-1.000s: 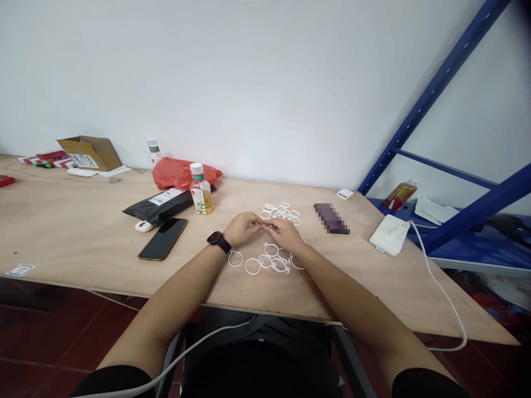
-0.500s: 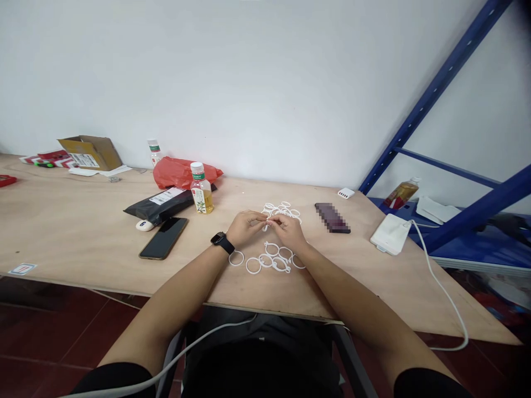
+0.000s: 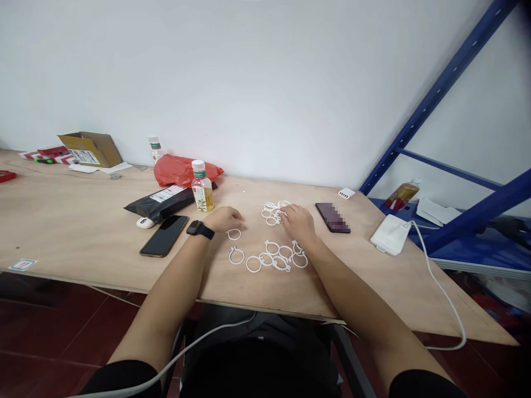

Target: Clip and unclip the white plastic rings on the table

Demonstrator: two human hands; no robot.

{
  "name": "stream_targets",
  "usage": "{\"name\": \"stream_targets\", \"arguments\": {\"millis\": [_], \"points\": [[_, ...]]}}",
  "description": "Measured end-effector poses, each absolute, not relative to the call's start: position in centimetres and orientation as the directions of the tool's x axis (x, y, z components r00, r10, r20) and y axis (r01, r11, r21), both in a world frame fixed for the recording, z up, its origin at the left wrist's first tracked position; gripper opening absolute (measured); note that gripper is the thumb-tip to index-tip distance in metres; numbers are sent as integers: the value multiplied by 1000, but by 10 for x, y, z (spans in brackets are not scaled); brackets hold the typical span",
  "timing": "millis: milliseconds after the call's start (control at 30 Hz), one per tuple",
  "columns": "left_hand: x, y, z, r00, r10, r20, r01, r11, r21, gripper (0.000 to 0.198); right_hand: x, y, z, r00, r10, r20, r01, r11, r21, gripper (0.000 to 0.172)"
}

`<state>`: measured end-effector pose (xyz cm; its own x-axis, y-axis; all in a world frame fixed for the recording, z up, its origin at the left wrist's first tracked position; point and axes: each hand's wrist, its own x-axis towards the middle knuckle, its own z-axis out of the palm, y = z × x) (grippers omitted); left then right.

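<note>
A: Left hand (image 3: 227, 219), state?
B: Over the wooden tabletop (image 3: 352, 282), fingers loosely bent. One white tabbed ring (image 3: 234, 239) lies flat just below the fingertips. Whether they touch it: cannot tell. Thumb gap hidden, so the opening is not readable. Smartwatch (image 3: 200, 229) on that wrist.
A: Right hand (image 3: 299, 224)?
B: Palm down, fingers curved over the right edge of the far ring pile (image 3: 274, 213). Tips are among the rings; grip on any one of them cannot be made out, nor how far the fingers are spread.
A: Positions of the remaining rings?
B: Near cluster (image 3: 272, 258) lies between the forearms, closer to the table's front edge, several rings overlapping. A separate ring (image 3: 237, 264) sits at its left, apart from the cluster.
A: Surroundings, left side?
B: Smartphone (image 3: 164, 236) lying flat, black mailing bag (image 3: 160, 205) behind it, drink bottle (image 3: 202, 190) upright beside the bag, red plastic bag (image 3: 176, 170) behind the bottle.
A: Right side?
B: Dark flat object (image 3: 333, 217), partly pixelated, near the right hand. Multi-port charger (image 3: 346, 193) farther back.
</note>
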<state>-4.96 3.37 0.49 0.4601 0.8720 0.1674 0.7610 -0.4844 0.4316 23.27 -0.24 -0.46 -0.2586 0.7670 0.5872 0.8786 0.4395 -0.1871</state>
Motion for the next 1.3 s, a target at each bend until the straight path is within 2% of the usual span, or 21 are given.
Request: {"name": "stream_targets", "arguments": {"millis": [67, 167, 267, 333, 433, 533, 633, 733, 833, 967, 1167, 1300], "points": [[-64, 39, 0, 471, 882, 18, 789, -430, 438, 39, 236, -1, -5, -239, 796, 557, 896, 401, -189, 20], [-72, 43, -4, 443, 895, -51, 829, -387, 404, 33, 233, -3, -8, -240, 800, 550, 875, 424, -235, 18], [-64, 42, -7, 412, 911, -14, 860, -383, 336, 18, 223, -8, -11, -313, 785, 534, 820, 507, -265, 15], [-50, 37, -8, 395, 915, 84, 856, -400, 327, 19, 216, -12, -11, -391, 764, 513, 766, 579, -278, 15], [-22, 25, -10, 364, 900, 242, 773, -436, 461, 22, 207, -18, -10, -490, 714, 499, 694, 667, -273, 26], [1, 14, -11, 391, 865, 314, 574, -496, 652, 18, 201, -21, -7, -513, 697, 501, 680, 686, -258, 37], [11, 11, -12, 376, 858, 351, 338, -479, 810, 25, 199, -23, -5, -470, 703, 533, 677, 675, -294, 36], [10, 14, -10, 381, 866, 324, 108, -390, 915, 35, 200, -23, -4, -379, 721, 580, 649, 654, -390, 30], [9, 17, -9, 344, 879, 329, -17, -344, 939, 39, 202, -22, -5, -340, 736, 585, 609, 646, -460, 26], [10, 17, -9, 287, 892, 349, -79, -341, 937, 42, 206, -18, -9, -365, 720, 590, 554, 677, -484, 25], [14, 14, -11, 255, 899, 355, -5, -366, 931, 44, 208, -15, -9, -244, 688, 684, 570, 672, -473, 25], [18, 10, -12, 283, 886, 368, 18, -389, 921, 41, 204, -16, -8, -249, 668, 701, 532, 700, -477, 22]]}}
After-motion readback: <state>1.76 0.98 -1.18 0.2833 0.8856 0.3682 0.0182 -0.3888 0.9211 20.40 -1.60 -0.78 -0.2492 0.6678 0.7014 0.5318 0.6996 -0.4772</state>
